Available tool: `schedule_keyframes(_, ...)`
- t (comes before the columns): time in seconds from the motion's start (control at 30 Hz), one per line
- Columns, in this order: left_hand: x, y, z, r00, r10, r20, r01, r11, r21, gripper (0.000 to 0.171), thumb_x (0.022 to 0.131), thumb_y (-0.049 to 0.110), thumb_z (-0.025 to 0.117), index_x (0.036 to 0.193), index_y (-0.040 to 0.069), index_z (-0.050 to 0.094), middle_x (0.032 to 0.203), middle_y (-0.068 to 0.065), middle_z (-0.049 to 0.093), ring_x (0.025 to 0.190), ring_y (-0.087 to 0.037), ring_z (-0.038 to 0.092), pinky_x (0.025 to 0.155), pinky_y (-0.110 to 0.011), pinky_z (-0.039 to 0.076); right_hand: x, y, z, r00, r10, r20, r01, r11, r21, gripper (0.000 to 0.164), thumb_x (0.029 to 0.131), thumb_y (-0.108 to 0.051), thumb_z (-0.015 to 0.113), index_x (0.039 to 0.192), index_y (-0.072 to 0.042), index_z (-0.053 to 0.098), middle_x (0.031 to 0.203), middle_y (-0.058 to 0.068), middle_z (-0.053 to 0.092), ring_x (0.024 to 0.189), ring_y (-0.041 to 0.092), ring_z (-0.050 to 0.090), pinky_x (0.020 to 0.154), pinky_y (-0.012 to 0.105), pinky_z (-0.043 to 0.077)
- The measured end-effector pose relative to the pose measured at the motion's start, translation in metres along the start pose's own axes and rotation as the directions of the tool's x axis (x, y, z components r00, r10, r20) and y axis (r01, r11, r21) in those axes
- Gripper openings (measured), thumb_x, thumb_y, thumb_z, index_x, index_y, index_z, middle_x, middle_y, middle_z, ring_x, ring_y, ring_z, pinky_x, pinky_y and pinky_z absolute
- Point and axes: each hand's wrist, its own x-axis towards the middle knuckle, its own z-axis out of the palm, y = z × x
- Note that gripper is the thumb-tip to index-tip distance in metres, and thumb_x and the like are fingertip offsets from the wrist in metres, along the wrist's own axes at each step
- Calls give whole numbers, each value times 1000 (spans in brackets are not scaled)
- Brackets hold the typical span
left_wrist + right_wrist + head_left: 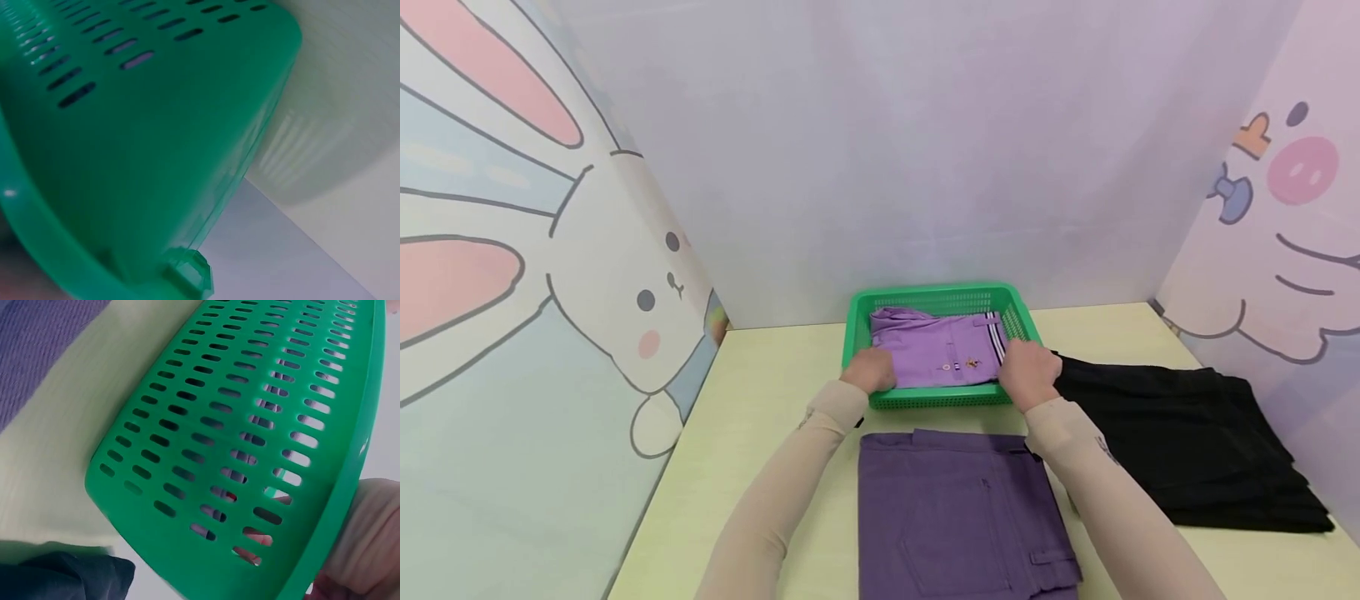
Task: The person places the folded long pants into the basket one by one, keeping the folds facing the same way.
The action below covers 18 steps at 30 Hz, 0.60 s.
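A green plastic basket (940, 292) with slotted walls stands on the table, a folded lilac garment (917, 346) lying inside. White and navy stripes, a button and small embroidery show on the garment. My left hand (872, 371), fingers curled, grips the garment's near left corner over the basket rim. At the near right corner my right hand (1028, 372) holds the garment likewise, reaching over the rim. Through the slots in the right wrist view, parts of its fingers (256, 536) show inside the basket. In the left wrist view the hand is mostly hidden behind the rim (31, 212).
Folded dark purple trousers (955, 517) lie in front of the basket, below my forearms. To the right is a pile of folded black clothing (1180, 442), partly behind my right forearm. Cloth walls with cartoon animals (647, 333) border the pale table (760, 400).
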Motion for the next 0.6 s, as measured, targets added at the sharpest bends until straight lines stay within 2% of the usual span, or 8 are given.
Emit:
schedule_keyframes(0.13, 1, 1, 0, 1000, -3, 1, 3, 1000, 1, 24, 100, 14, 62, 77, 6, 66, 107, -15, 76, 94, -26, 67, 93, -42, 61, 2, 2, -1, 999, 3, 40, -3, 1000, -13, 38, 98, -3, 54, 63, -13, 46, 60, 7, 46, 59, 22, 43, 49, 35, 29)
schedule_keyframes(0.2, 2, 1, 1, 1000, -16, -10, 16, 1000, -7, 24, 99, 14, 62, 77, 6, 65, 105, -15, 75, 91, -25, 65, 91, -42, 61, 3, 3, -2, 998, 1, 61, 0, 1000, -12, 37, 98, -3, 54, 63, -13, 45, 61, 7, 46, 60, 22, 42, 50, 35, 28)
schedule_keyframes(0.27, 3, 2, 3, 999, -33, -35, 33, 999, -20, 23, 99, 14, 64, 76, 7, 63, 101, -14, 74, 86, -24, 63, 87, -42, 61, 4, 4, -2, 997, -7, 78, 7, 1000, -9, 36, 97, -3, 55, 64, -13, 45, 62, 7, 46, 61, 23, 42, 51, 35, 28)
schedule_keyframes(0.37, 4, 2, 5, 992, -62, -107, 57, 997, -55, 26, 97, 13, 66, 72, 9, 57, 89, -12, 69, 77, -22, 58, 76, -40, 61, 4, 7, -3, 996, -31, 83, 30, 1000, 7, 37, 98, -9, 60, 64, -12, 47, 61, 7, 49, 60, 24, 48, 49, 38, 35)
schedule_keyframes(0.5, 1, 1, 6, 979, -75, -191, 53, 992, -114, 33, 97, 12, 63, 66, 12, 50, 75, -8, 58, 66, -20, 50, 60, -36, 54, 1, 11, -5, 993, -90, 81, 87, 995, 44, 38, 102, -24, 66, 67, -9, 59, 63, 9, 60, 61, 26, 59, 51, 39, 43)
schedule_keyframes(0.6, -9, 1, 2, 975, -78, -209, 41, 983, -179, 29, 101, 17, 61, 74, 8, 58, 78, -10, 61, 69, -22, 57, 61, -37, 54, -6, 14, -7, 984, -165, 66, 159, 983, 94, 32, 103, -31, 68, 84, -5, 74, 74, 11, 70, 64, 25, 64, 52, 37, 46)
